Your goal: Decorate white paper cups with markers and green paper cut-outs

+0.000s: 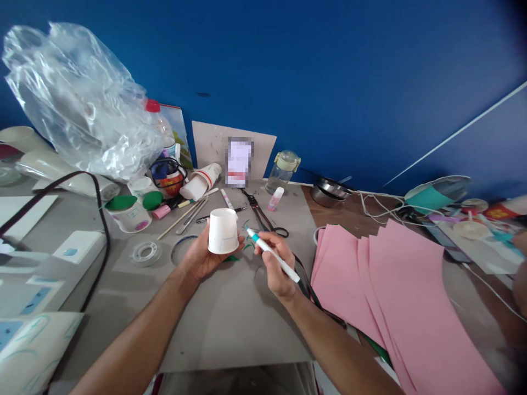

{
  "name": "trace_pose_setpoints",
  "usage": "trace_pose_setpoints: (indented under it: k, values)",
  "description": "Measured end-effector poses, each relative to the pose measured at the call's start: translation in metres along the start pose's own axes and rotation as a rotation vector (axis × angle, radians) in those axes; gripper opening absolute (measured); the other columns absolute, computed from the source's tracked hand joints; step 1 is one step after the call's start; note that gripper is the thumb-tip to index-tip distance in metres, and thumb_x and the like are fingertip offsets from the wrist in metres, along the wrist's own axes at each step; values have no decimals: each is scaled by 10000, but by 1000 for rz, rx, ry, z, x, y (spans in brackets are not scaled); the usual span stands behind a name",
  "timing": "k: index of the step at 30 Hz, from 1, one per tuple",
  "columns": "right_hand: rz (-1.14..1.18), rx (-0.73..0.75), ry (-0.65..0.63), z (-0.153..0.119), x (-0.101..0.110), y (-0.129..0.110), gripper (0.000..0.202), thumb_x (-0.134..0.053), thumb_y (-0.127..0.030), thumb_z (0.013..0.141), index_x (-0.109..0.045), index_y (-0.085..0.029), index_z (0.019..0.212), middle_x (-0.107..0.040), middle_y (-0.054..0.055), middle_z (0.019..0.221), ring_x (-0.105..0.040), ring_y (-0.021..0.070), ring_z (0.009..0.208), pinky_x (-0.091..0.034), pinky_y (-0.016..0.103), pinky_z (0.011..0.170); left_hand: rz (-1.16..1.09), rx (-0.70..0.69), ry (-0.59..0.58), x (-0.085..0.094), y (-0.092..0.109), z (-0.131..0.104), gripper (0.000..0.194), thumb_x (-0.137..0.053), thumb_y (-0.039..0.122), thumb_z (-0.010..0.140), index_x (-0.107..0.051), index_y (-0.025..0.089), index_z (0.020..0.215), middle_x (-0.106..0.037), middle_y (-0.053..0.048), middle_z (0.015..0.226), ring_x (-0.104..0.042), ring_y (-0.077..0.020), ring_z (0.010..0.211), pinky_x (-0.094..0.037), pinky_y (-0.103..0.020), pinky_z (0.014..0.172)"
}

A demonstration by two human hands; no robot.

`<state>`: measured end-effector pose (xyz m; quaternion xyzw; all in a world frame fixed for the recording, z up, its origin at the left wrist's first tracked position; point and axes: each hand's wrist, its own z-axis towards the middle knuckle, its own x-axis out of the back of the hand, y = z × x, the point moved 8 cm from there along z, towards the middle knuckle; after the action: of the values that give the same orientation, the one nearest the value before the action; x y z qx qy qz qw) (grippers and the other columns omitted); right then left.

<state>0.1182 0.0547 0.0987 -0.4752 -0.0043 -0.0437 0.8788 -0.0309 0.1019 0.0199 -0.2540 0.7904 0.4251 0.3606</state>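
A white paper cup [223, 230], its wide rim facing down, rests in my left hand [200, 256], whose fingers wrap behind it. Faint teal pen lines run across the cup's lower side. Between the thumb and fingers of my right hand [276, 266] is a white marker pen [280, 263] with a teal band. Its tip points up and left, a short way to the right of the cup and apart from it. Small green scraps [247, 247] lie on the table between both hands. Beyond them are black-handled scissors [263, 216].
Pink paper sheets [403, 296] spread over the right side. A tape roll [146, 252] and a decorated cup [128, 214] stand at left. Farther back are a glass jar [282, 173], a glue stick [275, 198], a phone [239, 162] and a large plastic bag [82, 104]. White cables [379, 206] trail at right.
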Motion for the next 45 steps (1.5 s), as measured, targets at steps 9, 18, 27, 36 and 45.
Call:
trace_pose_setpoints:
  k: [9,18,27,36,45]
  values:
    - [163,-175,54,8,5,39,441,-449,-544,939,-519,-198,1203,-710,70,894,-692,192,767,-566,362,724,82,136,-48,-4,-18,-2,608,-317,569,944,-617,84,1156,-726,-185,907,-718,-302,807,-572,-477,769]
    - [181,-203,-68,10,-6,35,518,-623,-514,854,-472,-235,1264,-693,108,1148,-680,235,1042,-560,393,884,211,158,-57,-11,-32,-4,578,-303,519,965,-631,105,1198,-740,-168,936,-715,-258,792,-562,-375,745]
    - [233,-336,55,7,5,56,522,-712,-467,784,-527,-237,1215,-701,56,1004,-681,211,893,-556,354,798,427,-74,-239,-26,-23,-11,528,-634,526,821,-696,110,1141,-735,-116,944,-656,-232,891,-502,-275,726]
    - [216,-285,45,9,2,43,536,-620,-521,846,-481,-241,1282,-663,75,1059,-642,213,926,-517,388,846,484,-87,-242,-15,-20,-6,552,-744,526,722,-716,96,1066,-726,-109,885,-623,-173,733,-466,-248,640]
    - [1,90,63,5,15,1,420,-358,-495,973,-653,-242,1135,-574,31,810,-531,154,663,-461,330,632,278,-142,-76,0,-8,2,495,-754,477,735,-705,102,1054,-741,-113,931,-680,-246,929,-523,-322,824]
